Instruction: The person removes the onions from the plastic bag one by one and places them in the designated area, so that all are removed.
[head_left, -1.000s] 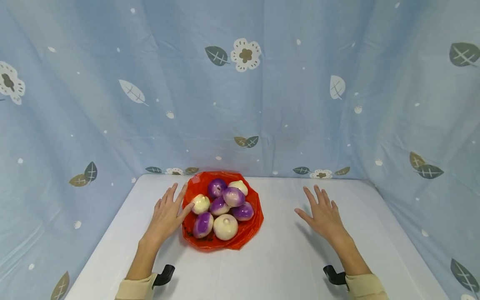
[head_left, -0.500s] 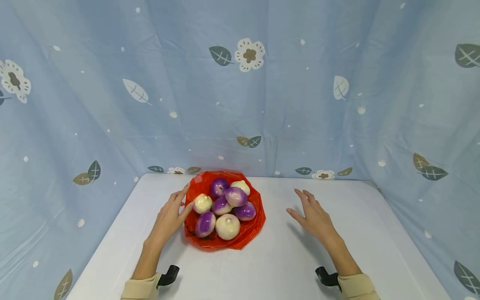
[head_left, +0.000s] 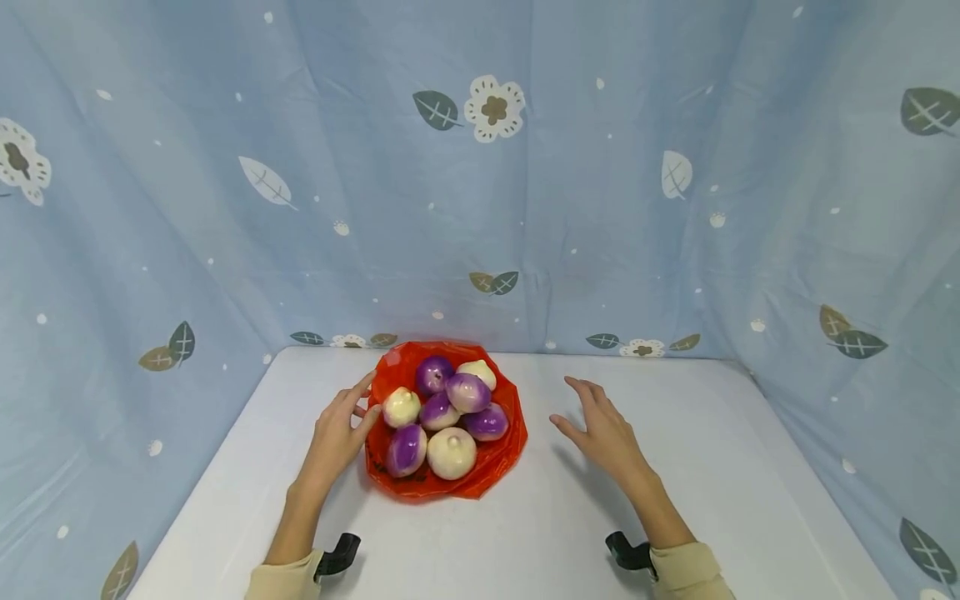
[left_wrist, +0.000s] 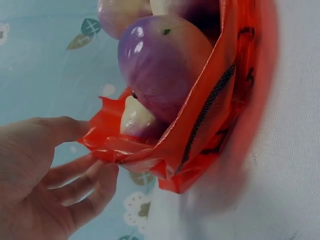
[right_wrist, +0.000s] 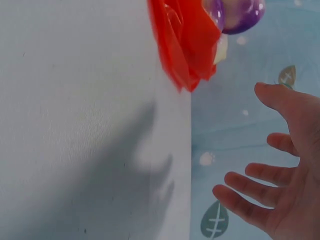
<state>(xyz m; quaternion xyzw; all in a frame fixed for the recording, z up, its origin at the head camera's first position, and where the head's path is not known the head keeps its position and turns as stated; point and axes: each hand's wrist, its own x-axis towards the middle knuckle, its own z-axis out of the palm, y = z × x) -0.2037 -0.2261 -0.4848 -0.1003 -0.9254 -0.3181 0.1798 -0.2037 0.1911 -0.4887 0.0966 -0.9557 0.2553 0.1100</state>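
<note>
Red bag of bulbs: thin film, loose load, left rim held

Backdrop: patterned blue curtain (head_left: 600, 208), filling the upper frame. White table (head_left: 525, 550) spans the lower frame; surface appears firm and flat.

Red plastic bag (head_left: 502, 462): on the table, just left of frame centre, mouth facing up, rim spread wide. Film looks thin, limp and slick, liable to stretch or tear under a point load. Recommended hold: gathered folds of rim on 2 opposite sides.

Left hand (head_left: 335, 435): at the bag's left edge, fingers curled at the rim, thumb opposite, gripping film; firmness cannot be determined.

Right hand (head_left: 603, 433): right of the bag, apart from it, fingers spread, holding nothing.

Contents: 8 visible bulbs (head_left: 440, 412), purple and white, glossy. Judged hard, smooth and prone to rolling; weight cannot be confirmed, though the load likely sags the film. The large pale bulb (head_left: 452, 454), lower middle of the heap, is best cupped around its sides.
</note>
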